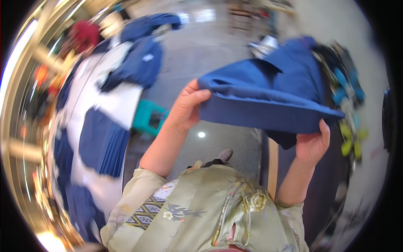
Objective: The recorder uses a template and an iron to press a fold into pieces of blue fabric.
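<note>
The blue fabric piece (262, 107) is held up in front of you, above the floor and between the two side surfaces. Its flat band (247, 112) faces you along the near edge. The long axis of the band runs left to right, dipping a little toward your right; the right end tapers to a point beyond your right hand. A raw-looking fold lies along the band's upper edge. Whether the blue cloth rising behind it, away from you, is the same piece cannot be determined.

Your left hand (189, 107) pinches the left end, thumb on the near side. Your right hand (311, 143) grips low near the right end, thumb up; its fingers are partly hidden behind the cloth. Judged as a step of holding the band spread, good practice is even tension, both ends level, and the fold smoothed without stretching the edge.

Outward: on your left, a white table (132, 107) carries a stack of navy cut panels (103, 143) and, farther off, a navy garment (136, 63). A teal stool (145, 119) stands beside it. On your right, yellow-green fan blades (353, 140) show near the wall.
</note>
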A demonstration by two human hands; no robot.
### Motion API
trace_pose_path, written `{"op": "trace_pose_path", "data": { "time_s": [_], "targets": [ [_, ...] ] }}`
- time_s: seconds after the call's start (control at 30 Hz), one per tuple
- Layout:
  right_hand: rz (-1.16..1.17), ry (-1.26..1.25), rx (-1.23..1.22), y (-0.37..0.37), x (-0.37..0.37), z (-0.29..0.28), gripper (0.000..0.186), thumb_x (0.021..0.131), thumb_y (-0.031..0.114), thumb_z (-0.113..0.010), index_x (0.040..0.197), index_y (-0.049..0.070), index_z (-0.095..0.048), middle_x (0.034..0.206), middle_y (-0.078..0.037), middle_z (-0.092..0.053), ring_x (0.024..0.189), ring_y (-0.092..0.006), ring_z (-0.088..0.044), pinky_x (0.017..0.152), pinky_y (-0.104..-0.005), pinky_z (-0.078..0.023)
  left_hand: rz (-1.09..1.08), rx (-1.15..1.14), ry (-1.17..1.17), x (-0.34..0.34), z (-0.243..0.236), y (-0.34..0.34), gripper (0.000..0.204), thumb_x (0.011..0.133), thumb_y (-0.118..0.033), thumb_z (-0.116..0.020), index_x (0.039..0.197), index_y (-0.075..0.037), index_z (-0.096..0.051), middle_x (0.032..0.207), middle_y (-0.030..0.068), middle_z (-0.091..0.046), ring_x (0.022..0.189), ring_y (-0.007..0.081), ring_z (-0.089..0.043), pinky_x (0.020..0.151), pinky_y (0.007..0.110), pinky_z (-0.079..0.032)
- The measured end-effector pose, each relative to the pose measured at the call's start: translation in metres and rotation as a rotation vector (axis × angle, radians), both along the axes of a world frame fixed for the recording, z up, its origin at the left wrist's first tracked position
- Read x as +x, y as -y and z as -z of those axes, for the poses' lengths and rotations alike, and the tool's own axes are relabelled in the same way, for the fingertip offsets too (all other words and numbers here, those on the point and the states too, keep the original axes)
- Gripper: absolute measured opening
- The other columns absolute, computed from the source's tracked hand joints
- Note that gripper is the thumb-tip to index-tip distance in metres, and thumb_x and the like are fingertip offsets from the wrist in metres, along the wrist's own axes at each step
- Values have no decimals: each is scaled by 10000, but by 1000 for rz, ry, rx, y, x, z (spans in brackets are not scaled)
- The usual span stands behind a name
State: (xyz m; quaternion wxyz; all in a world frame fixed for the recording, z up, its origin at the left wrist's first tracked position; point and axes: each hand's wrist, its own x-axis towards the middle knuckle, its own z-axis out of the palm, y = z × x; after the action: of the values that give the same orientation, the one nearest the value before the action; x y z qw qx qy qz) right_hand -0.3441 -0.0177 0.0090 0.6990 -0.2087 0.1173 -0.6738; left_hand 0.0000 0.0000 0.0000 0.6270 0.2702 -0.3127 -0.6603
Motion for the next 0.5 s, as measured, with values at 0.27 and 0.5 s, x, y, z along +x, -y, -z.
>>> {"op": "trace_pose_path", "data": {
  "time_s": [0.27,0.5],
  "targets": [
    [-410,-144,34,1,198,-7,281,900,81,-596,1175,29,-620,1121,-106,-690,1027,-240,-676,880,-392,-568,-535,-7,-9,121,-11,-204,242,881,-20,-646,1119,-65,-656,1085,63,-700,999,161,-665,892,330,-538],
    [-713,-247,-192,-19,394,-67,248,892,102,-628,1131,36,-637,1081,-100,-694,1010,-219,-671,909,-369,-534,-1071,-147,149,215,-43,-310,161,906,-8,-618,1059,-38,-659,1026,87,-704,940,173,-681,856,335,-566]
  ]
}}
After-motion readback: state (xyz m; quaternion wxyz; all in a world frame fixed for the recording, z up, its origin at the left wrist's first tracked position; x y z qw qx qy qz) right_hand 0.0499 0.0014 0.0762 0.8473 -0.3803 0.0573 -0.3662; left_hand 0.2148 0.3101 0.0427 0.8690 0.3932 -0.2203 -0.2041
